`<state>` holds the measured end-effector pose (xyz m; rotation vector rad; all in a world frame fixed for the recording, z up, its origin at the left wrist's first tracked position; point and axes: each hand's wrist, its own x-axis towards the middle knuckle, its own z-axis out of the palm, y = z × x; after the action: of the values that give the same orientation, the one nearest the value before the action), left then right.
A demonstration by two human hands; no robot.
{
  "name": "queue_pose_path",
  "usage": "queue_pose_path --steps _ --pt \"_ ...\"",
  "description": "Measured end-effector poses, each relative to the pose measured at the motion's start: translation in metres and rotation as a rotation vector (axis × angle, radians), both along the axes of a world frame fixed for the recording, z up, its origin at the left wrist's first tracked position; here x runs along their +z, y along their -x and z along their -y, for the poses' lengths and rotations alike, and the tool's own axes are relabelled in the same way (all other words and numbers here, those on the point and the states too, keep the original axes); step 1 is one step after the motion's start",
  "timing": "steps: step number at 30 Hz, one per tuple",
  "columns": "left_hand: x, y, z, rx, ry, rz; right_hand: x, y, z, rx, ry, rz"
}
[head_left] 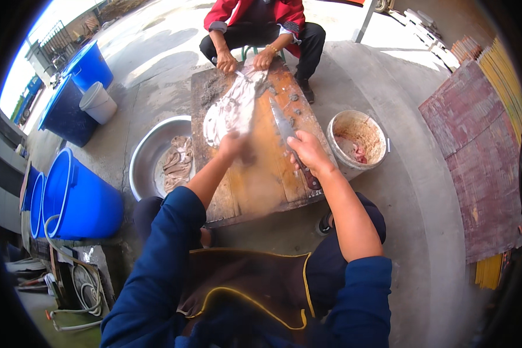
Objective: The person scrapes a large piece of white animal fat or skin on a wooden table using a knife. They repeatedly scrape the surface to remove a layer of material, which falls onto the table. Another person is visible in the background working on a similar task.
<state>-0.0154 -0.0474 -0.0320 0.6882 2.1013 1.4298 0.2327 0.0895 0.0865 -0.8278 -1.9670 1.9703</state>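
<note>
A long-bladed knife [282,120] is held in my right hand [310,152] above the right side of the wooden board [267,180]; its dark handle runs back under the hand and its blade points away from me. My left hand [233,146] is at the near end of a pale, wrinkled, tripe-like piece of meat [233,110]. Motion smears its fingers, so their grip on the meat is unclear. Across the board, a co-worker's two hands [245,61] hold the far end of the same meat. Grey scraps [294,97] lie at the board's far right.
Left of the board stands a metal basin [138,168] with pale brownish meat [178,162] in it. On the right is a white bucket [362,168] holding scraps. Blue tubs [93,197] and a hose [93,284] are at far left; reddish panels [475,151] lean at right.
</note>
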Motion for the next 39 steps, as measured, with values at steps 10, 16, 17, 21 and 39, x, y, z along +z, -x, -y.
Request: queue_pose_path --steps 10,16,17,21,39 --pt "0.077 0.028 0.024 -0.002 -0.105 0.363 0.013 -0.001 0.009 0.019 0.128 -0.016" --pt "0.077 0.032 0.061 0.030 0.104 0.251 -0.024 0.010 0.011 0.053 0.084 0.115" --pt "0.074 0.033 0.066 0.058 0.125 0.245 -0.029 0.011 0.013 0.057 0.082 0.134" --pt "0.065 0.035 0.087 0.083 0.039 0.262 -0.037 0.013 0.022 0.049 0.053 0.140" --pt "0.085 0.047 0.094 -0.020 -0.088 0.402 -0.093 0.040 0.023 0.219 -0.055 0.147"
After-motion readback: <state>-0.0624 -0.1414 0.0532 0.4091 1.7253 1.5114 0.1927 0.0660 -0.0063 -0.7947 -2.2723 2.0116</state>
